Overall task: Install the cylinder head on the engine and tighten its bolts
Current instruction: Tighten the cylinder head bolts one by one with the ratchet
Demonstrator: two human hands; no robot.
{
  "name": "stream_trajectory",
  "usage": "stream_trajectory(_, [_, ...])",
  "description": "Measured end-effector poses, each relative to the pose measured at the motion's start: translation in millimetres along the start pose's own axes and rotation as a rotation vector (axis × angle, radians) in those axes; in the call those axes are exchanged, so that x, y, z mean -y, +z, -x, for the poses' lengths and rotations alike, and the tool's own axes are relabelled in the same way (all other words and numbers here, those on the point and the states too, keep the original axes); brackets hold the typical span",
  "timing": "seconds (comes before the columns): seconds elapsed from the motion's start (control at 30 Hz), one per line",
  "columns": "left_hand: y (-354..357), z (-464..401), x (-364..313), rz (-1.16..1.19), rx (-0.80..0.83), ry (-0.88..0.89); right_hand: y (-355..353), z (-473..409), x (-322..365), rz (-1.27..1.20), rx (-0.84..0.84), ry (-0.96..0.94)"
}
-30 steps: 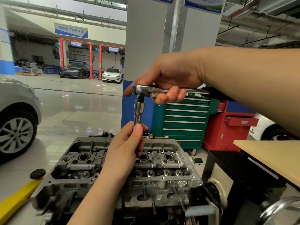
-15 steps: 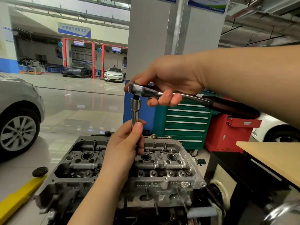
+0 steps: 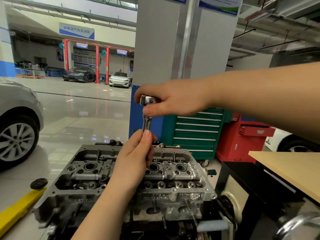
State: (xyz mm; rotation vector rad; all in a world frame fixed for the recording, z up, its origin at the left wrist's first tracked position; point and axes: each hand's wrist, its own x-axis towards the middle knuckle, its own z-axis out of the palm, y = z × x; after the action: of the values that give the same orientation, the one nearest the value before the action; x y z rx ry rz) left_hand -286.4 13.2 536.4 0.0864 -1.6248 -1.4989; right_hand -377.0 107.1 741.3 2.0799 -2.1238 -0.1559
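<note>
The grey aluminium cylinder head (image 3: 173, 177) sits on the engine in the lower middle of the view, its spark plug wells and valve bores facing up. A chrome ratchet wrench (image 3: 146, 99) stands over its middle on a long socket extension (image 3: 146, 124). My right hand (image 3: 169, 99) grips the ratchet head from the right; the handle is hidden behind that hand. My left hand (image 3: 135, 160) pinches the lower part of the extension just above the head. The bolt under the socket is hidden by my left hand.
A green drawer tool cabinet (image 3: 195, 134) and a red cabinet (image 3: 242, 141) stand behind the engine. A wooden tabletop (image 3: 290, 167) is at the right. A yellow lift arm (image 3: 19, 208) with a black pad lies at lower left, a silver car (image 3: 17, 125) beyond it.
My right hand has swung the ratchet handle from pointing right to pointing away behind the hand. My left hand stays on the extension.
</note>
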Motion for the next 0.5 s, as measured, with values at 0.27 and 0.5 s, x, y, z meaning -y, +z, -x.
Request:
stream_trajectory(0.27, [0.2,-0.3,-4.0,0.054,0.019,-0.021,-17.3,-5.1,-14.5,-0.152,0.140,-0.054])
stream_trajectory(0.5, [-2.6,0.1,-8.4,0.039,0.010,-0.032,15.5,0.3,-4.3,0.051,-0.196,0.028])
